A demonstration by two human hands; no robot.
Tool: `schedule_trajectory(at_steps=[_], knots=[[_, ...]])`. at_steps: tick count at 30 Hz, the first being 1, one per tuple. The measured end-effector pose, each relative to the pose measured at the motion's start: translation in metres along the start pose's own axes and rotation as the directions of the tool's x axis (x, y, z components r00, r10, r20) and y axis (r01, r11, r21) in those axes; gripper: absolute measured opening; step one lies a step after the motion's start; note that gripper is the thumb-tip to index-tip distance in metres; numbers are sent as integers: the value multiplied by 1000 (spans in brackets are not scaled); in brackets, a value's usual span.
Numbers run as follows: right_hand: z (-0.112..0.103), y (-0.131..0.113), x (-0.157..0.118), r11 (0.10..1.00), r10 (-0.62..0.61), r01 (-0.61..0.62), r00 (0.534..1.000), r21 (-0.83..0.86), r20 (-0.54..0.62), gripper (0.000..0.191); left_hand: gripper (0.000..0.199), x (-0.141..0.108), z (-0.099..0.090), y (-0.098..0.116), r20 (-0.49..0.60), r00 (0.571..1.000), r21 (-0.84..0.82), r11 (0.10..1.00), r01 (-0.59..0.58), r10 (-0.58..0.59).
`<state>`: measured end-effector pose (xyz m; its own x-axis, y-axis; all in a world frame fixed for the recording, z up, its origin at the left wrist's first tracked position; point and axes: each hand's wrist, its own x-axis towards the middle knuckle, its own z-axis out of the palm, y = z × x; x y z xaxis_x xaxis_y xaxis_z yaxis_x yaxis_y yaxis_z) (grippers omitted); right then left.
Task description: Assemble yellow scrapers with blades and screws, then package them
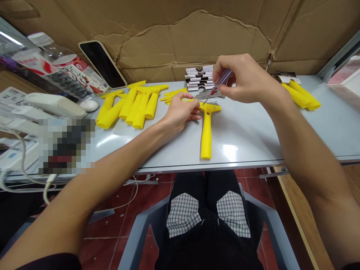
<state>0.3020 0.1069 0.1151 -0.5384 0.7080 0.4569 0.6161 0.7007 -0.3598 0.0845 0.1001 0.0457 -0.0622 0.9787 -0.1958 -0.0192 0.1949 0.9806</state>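
Observation:
A yellow T-shaped scraper handle [206,135] lies on the table in front of me, its grip towards me. My left hand [182,110] is closed on the left end of its head, thumb and finger pinching there. My right hand [239,78] grips a screwdriver [223,78] with a clear purplish handle and red collar. The screwdriver slants down, its thin shaft meeting the scraper's head near the left fingertips. Small screws [215,102] and thin metal pieces lie just behind the head. Whether a screw sits under the tip is too small to tell.
Several yellow scraper handles [137,107] lie left, two more yellow pieces [302,95] right. A stack of blade packets [199,78] stands behind. A phone [103,64], bottles [75,67], a white mouse [89,105] and cables crowd the left. Cardboard [174,41] lines the back.

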Motion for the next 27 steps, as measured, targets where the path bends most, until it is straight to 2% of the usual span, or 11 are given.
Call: schedule_trajectory(at_steps=[7, 16, 19, 24, 27], knots=[[-8, 4, -3, 999, 50, -49, 998, -19, 36, 7, 41, -1, 2, -1, -22, 1000, -7, 1000, -10, 10], [-2, 8, -1, 990, 59, -54, 998, -133, 33, 12, 40, -1, 1, -2, -11, 999, 18, 999, -30, 30], [-2, 11, -1, 995, 52, -49, 998, -82, 41, 9, 40, 0, 1, -2, -19, 999, 28, 999, -30, 30], [-4, 15, -2, 997, 55, -57, 997, 42, 53, 31, 37, 3, 1, -4, -15, 999, 38, 999, -36, 36], [-4, 17, -2, 998, 42, -44, 998, 55, 40, 30, 36, 3, 0, -6, 2, 999, 41, 998, -42, 41]])
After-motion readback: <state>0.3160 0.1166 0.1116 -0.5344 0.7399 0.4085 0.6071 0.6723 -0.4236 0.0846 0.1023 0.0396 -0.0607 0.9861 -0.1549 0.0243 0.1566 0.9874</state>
